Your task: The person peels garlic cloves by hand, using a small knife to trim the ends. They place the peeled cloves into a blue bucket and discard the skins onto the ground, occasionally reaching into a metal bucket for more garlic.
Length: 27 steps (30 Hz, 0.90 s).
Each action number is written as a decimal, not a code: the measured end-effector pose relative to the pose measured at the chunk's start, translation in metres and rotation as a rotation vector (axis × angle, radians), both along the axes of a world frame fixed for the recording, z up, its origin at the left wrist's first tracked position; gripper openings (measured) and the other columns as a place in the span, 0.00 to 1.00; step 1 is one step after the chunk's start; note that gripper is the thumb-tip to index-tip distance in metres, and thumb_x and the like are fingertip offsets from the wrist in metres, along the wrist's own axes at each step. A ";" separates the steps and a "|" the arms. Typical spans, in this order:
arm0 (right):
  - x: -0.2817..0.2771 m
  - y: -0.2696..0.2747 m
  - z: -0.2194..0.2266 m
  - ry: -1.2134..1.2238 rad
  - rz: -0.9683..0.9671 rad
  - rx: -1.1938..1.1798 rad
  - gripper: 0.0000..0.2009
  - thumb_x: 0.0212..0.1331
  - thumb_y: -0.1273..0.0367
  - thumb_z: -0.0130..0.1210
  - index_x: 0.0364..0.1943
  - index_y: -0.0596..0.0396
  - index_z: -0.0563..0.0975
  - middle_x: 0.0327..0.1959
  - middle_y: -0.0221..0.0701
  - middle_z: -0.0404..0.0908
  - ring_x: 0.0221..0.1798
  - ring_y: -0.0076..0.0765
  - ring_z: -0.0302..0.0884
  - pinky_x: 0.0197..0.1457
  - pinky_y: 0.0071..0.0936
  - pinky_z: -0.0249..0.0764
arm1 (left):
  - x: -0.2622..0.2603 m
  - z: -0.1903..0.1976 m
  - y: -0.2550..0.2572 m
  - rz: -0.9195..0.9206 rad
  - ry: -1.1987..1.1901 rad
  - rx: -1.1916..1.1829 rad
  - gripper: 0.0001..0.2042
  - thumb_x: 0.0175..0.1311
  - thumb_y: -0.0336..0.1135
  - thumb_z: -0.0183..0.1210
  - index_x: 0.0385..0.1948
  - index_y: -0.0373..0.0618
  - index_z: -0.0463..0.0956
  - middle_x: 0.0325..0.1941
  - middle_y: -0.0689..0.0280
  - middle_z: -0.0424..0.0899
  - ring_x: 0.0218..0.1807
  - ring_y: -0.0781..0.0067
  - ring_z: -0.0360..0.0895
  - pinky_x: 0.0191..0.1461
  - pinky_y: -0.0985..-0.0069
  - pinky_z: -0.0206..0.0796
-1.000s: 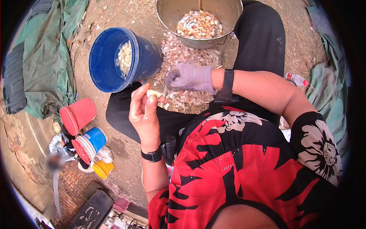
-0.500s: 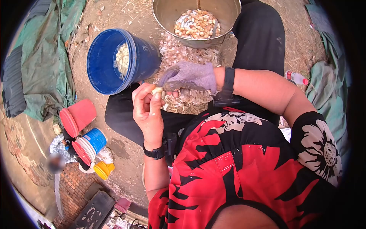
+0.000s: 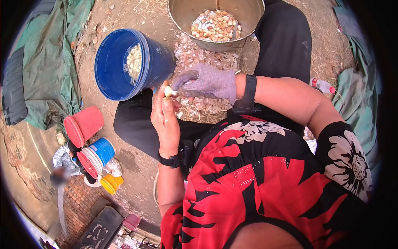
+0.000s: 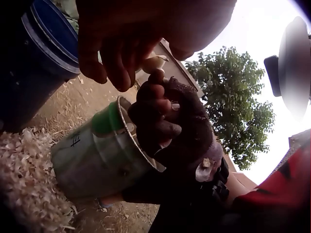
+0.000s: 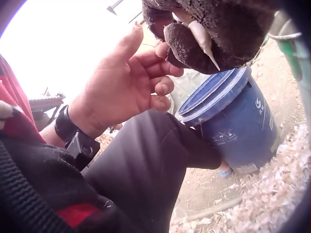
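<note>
A pale peeled garlic clove (image 3: 168,91) is held at the fingertips of my bare left hand (image 3: 166,118), its thumb below. My right hand (image 3: 209,83), in a mauve glove with dark coated fingers, meets the clove from the other side. In the left wrist view the clove (image 4: 154,63) sits between the two hands. The right wrist view shows a second, pointed garlic clove (image 5: 201,39) gripped in the curled gloved fingers. Left of the hands, a tilted blue bucket (image 3: 159,60) holds peeled cloves (image 3: 134,63). A metal pot (image 3: 224,46) ahead contains unpeeled cloves (image 3: 215,25).
Garlic skins (image 3: 192,54) cover the ground between the bucket and pot. Red (image 3: 89,120), blue-and-white (image 3: 103,150) and yellow (image 3: 111,184) buckets stand farther left. A green tarp (image 3: 45,70) lies at the far left, and a bottle (image 3: 323,86) lies right of the knee.
The gloved right hand came left to the bare hand and its fingers met the clove. The left fingers have straightened, and the clove now sits higher at their tips.
</note>
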State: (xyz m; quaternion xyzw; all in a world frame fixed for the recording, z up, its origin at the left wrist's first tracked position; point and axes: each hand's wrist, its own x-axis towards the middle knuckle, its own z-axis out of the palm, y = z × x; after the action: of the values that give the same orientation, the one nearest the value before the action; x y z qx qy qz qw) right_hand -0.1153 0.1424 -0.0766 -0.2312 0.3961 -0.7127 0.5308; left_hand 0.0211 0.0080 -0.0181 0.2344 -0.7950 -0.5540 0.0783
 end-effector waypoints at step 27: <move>-0.005 -0.002 -0.007 -0.120 0.018 0.263 0.15 0.60 0.62 0.62 0.41 0.62 0.81 0.29 0.31 0.82 0.26 0.22 0.77 0.31 0.20 0.74 | 0.001 -0.024 -0.022 0.169 0.268 1.408 0.11 0.72 0.41 0.56 0.48 0.47 0.70 0.42 0.68 0.71 0.35 0.80 0.68 0.37 0.80 0.64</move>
State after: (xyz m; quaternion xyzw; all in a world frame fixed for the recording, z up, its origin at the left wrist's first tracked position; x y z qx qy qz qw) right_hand -0.1208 0.1400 -0.0839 -0.1204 0.4515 -0.6625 0.5854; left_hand 0.0221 -0.0141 -0.0420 0.2198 -0.2122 -0.9509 0.0483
